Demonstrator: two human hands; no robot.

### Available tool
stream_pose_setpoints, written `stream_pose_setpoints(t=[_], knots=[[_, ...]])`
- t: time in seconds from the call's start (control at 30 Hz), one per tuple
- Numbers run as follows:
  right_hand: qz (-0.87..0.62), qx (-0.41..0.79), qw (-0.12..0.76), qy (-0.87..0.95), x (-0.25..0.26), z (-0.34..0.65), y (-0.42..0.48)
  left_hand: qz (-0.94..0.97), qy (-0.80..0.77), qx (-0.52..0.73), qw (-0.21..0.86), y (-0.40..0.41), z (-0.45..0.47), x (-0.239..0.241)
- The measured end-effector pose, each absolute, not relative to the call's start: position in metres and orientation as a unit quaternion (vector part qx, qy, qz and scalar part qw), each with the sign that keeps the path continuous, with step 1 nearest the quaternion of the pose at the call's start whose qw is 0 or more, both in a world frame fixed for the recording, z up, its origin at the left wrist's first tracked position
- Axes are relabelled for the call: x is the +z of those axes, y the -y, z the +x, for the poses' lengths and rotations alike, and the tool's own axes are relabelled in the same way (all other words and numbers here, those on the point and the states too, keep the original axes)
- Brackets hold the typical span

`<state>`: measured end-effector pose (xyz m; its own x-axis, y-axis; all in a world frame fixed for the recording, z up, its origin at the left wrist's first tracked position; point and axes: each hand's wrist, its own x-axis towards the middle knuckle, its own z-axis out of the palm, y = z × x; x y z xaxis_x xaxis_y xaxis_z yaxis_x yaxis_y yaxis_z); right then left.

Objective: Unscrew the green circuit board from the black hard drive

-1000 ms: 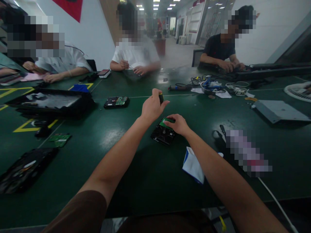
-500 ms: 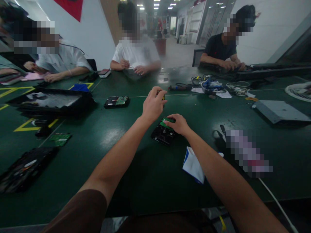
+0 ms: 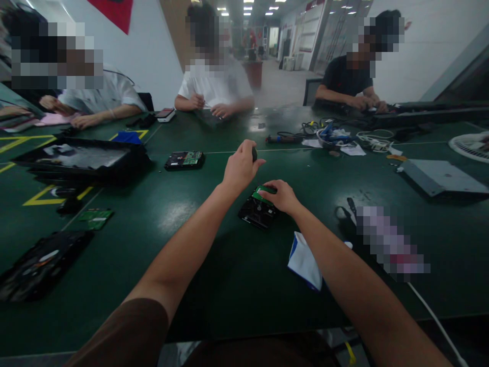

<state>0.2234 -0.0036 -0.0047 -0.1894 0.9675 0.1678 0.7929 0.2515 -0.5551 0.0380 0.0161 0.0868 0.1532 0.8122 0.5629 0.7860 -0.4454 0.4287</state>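
In the head view, a black hard drive (image 3: 256,212) with a green circuit board (image 3: 263,192) lies on the green table in front of me. My right hand (image 3: 281,195) rests over its right side, the thumb on the board and the other fingers curled round the far edge. Above the drive's far left corner, my left hand (image 3: 243,164) is closed round a screwdriver, whose dark handle (image 3: 254,154) shows at the fingertips; its shaft is too faint to make out. Beside my right forearm lies a white and blue cloth-like piece (image 3: 304,261).
Another hard drive (image 3: 184,160) lies farther left. A black tray-like casing (image 3: 87,158), a loose green board (image 3: 96,218) and a dark flat part (image 3: 42,265) are at left. Cables (image 3: 332,135) and a grey metal box (image 3: 445,177) lie at right. Several people sit across the table.
My left hand has turned and its fingers have shifted on the handle; the dark end shows now where yellow showed before. My right hand stays on the hard drive.
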Motion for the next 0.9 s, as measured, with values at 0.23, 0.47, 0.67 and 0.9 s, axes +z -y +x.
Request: stream_pose_setpoints(t=[0.23, 0.47, 0.67, 0.9], knots=[[-0.582, 0.169, 0.247, 0.756, -0.003, 0.223, 0.004, 0.803, -0.477, 0.356, 0.021, -0.008, 0.041, 0.093], [-0.586, 0.163, 0.248, 0.754, -0.005, 0.223, 0.005, 0.787, -0.486, 0.379, 0.028, -0.012, 0.033, 0.096], [-0.584, 0.169, 0.245, 0.755, -0.004, 0.223, 0.003, 0.740, -0.411, 0.487, 0.215, -0.019, 0.039, 0.089], [-0.596, 0.174, 0.238, 0.747, -0.001, 0.222, 0.005, 0.600, -0.324, 0.500, 0.533, -0.013, 0.045, 0.091]])
